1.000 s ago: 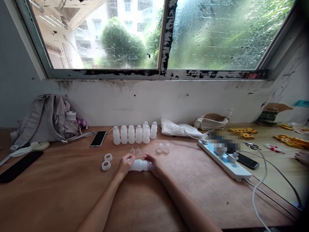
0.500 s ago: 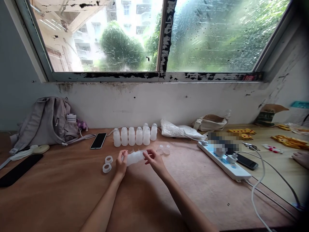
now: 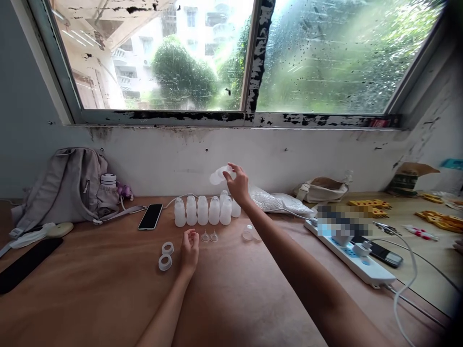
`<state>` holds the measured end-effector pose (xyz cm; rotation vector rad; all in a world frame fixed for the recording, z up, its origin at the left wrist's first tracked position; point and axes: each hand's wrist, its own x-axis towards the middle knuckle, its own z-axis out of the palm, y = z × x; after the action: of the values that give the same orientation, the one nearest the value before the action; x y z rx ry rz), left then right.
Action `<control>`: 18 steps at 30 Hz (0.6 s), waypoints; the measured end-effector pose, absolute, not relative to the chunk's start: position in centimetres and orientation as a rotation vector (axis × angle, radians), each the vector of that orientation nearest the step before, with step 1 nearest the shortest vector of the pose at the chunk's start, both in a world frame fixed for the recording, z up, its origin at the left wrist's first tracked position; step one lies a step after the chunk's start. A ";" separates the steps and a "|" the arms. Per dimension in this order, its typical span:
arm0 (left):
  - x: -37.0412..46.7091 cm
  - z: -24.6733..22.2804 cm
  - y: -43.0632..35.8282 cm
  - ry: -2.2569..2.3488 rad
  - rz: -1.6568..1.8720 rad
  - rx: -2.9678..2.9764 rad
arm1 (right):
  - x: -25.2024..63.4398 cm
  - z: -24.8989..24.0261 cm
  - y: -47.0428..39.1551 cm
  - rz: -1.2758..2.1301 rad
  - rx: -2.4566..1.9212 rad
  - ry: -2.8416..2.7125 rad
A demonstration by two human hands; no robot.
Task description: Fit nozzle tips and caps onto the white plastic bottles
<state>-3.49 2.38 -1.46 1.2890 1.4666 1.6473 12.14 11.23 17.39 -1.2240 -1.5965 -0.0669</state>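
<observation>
Left grip [image 3: 190,250], half-curled, looks empty over the bench [image 3: 217,294]; right grip [image 3: 228,171] closes around one bottle [image 3: 217,176], raised tilted above the standing row. Moments ago both held it; now the right carries it alone, freeing the left. Counted: two rings [image 3: 165,269], seven standing bottles [image 3: 203,213], two teats [image 3: 214,238], two clear caps [image 3: 248,234], one partly behind the forearm [image 3: 289,255].

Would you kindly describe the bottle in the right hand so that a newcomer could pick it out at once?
Below the window, several frosted-white bottles stand upright at the back of the brown table. Above them in the picture, the right hand holds one more bottle. Unlike its standing neighbours, it is raised off the table and tipped on its side.
</observation>
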 end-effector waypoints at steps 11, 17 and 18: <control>-3.6 -1.7 2.7 1.504 1.548 1.354 | 9.1 13.3 18.6 0.111 -1.834 -1.958; -3.6 -1.8 2.8 1.495 1.486 1.402 | 9.3 12.1 19.3 0.173 -1.956 -2.083; -3.6 -1.8 2.8 1.498 1.482 1.406 | 9.4 12.1 19.4 0.178 -1.967 -2.095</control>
<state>-3.59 2.79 -1.78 1.4061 1.4981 1.4824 9.38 19.37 12.14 -1.9674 -2.0946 0.1780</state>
